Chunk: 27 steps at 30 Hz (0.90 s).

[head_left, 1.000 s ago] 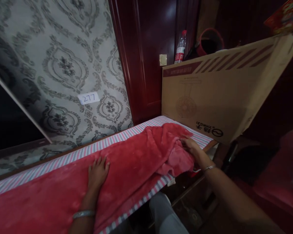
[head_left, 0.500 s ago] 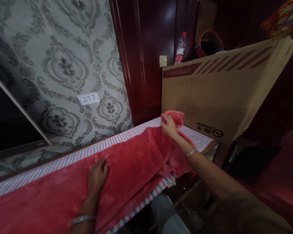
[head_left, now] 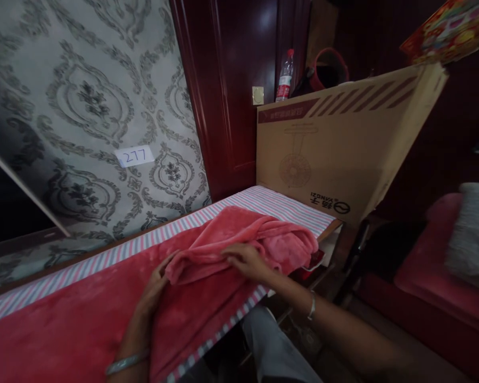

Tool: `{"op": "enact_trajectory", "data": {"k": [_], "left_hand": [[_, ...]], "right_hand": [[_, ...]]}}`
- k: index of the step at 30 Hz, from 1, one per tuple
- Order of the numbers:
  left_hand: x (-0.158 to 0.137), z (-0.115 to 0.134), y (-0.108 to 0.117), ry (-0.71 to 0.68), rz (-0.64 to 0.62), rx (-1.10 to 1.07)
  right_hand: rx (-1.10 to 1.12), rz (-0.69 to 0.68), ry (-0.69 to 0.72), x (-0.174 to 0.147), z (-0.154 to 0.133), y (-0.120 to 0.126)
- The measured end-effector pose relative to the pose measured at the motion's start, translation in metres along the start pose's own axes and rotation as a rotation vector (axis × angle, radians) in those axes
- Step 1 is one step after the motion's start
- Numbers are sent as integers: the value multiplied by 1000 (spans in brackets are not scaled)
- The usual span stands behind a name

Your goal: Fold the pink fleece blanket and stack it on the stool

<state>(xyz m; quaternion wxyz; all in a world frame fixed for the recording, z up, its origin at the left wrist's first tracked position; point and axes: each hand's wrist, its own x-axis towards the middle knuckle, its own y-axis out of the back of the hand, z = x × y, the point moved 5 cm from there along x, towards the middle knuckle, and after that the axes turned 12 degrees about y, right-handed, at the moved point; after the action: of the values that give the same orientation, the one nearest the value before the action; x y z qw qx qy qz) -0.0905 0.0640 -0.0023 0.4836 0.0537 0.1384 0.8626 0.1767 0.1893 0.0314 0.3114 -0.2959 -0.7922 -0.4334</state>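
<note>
A red plush blanket (head_left: 83,303) lies along a table covered with a striped cloth (head_left: 279,205). Its right end is folded back over itself, showing a lighter pink underside (head_left: 231,226). My left hand (head_left: 156,284) lies at the left edge of that fold, fingers stretched out against the fabric. My right hand (head_left: 248,261) is on the folded part, its bent fingers closed on the fabric; its fingertips are only partly visible. To the right of that hand, the blanket sits in a loose bunch (head_left: 293,247).
A large cardboard box (head_left: 335,149) stands past the table's right end, with a plastic bottle (head_left: 285,77) behind it. Patterned wallpaper with a paper marked 277 (head_left: 134,156) is behind the table. A dark screen (head_left: 11,202) is at left, a red seat (head_left: 427,266) at right.
My right hand has brought the blanket's right end leftward, folding it over and baring the striped cloth there. My left hand has gone from resting on the blanket to touching the fold's edge.
</note>
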Motion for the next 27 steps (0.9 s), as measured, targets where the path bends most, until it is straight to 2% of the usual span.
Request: {"op": "enact_trajectory", "data": {"k": [1, 3, 6, 8, 10, 14, 17, 19, 23, 27], "left_hand": [[-1, 4, -3, -19, -20, -1], [-5, 9, -8, -22, -38, 34], [-11, 11, -17, -52, -55, 166], [-17, 11, -24, -114, -70, 291], [-22, 9, -31, -195, -65, 445], [-36, 16, -45, -482, 43, 776], [-49, 22, -55, -743, 100, 928], [-54, 19, -61, -828, 80, 977], [-56, 9, -68, -848, 76, 1006], [-58, 12, -70, -868, 182, 980]], "right_hand": [[-94, 63, -40, -7, 6, 25], [-311, 97, -121, -19, 16, 69], [-579, -37, -265, -29, 31, 110], [-703, -188, -351, -30, 40, 117], [-799, -316, -422, -29, 49, 113], [-892, -397, -513, -21, 66, 103], [-880, -369, -506, -14, 75, 103], [-862, -332, -498, -10, 78, 108], [-815, -192, -481, 8, 76, 131], [-716, -15, -397, 56, 74, 167]]}}
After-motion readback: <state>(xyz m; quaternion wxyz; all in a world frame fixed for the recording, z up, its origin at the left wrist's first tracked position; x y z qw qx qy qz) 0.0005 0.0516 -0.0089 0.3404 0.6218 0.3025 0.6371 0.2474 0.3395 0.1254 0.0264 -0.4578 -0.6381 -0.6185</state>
